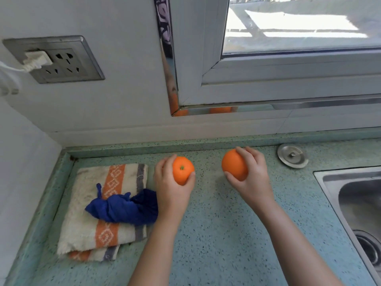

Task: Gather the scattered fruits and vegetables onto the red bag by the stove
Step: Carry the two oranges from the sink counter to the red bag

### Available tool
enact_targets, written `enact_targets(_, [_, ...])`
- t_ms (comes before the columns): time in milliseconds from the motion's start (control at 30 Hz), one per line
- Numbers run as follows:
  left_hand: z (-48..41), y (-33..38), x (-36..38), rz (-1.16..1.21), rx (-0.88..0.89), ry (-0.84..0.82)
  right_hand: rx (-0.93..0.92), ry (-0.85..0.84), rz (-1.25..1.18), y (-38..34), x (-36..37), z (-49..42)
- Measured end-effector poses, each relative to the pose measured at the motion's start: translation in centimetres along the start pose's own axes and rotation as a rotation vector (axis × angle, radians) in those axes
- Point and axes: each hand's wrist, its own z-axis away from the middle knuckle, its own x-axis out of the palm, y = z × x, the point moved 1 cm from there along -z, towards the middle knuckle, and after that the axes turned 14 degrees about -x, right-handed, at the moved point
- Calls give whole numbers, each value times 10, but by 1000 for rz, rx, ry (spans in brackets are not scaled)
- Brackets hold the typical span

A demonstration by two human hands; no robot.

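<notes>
You are holding both hands over the speckled green surface (216,234), near its back edge where a raised lip is meeting the wall. Your left hand (173,188) is gripping the stemmed orange (183,170), with the fingers (167,163) curling round its far side and the thumb pressing its near side. Your right hand (252,178) is gripping the plain orange (234,165) the same way, fingers (246,151) wrapping over the top. The two fruits are sitting side by side but apart, with bare surface showing between them.

To your left, a folded striped towel (99,213) is lying near the corner wall, and a crumpled blue cloth (123,209) is resting on it, just beside your left wrist. To your right, the steel sink (354,199) is cutting into the surface, with a round metal cap (292,155) lying behind it. A wide stretch of surface is lying open under and between your forearms.

Both oranges are looking bright, smooth and evenly coloured; the stemmed one is showing a small green stem facing you.
</notes>
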Motion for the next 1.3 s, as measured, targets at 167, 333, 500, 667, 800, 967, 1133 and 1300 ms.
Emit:
enact_targets(167, [49, 14, -12, 138, -57, -78, -16, 32, -48, -21, -20, 30])
enact_targets(333, [88, 20, -30, 181, -63, -150, -16, 76, -100, -40, -43, 66])
enact_targets(500, [133, 14, -48, 204, -107, -194, -29, 81, -136, -59, -61, 111])
enact_targets(667, [183, 15, -71, 225, -79, -216, -51, 83, -158, -77, -75, 154])
enact_targets(800, [222, 14, -89, 232, -63, -212, -60, 75, -175, -92, -90, 188])
enact_targets(967, [269, 15, -110, 245, -51, -226, -76, 94, -195, -113, -119, 232])
enact_targets(1133, [319, 15, -132, 253, -37, -198, -105, 75, -196, -129, -144, 276])
enact_targets(1300, [386, 10, -160, 269, -44, -164, -162, 47, -221, -149, -171, 333])
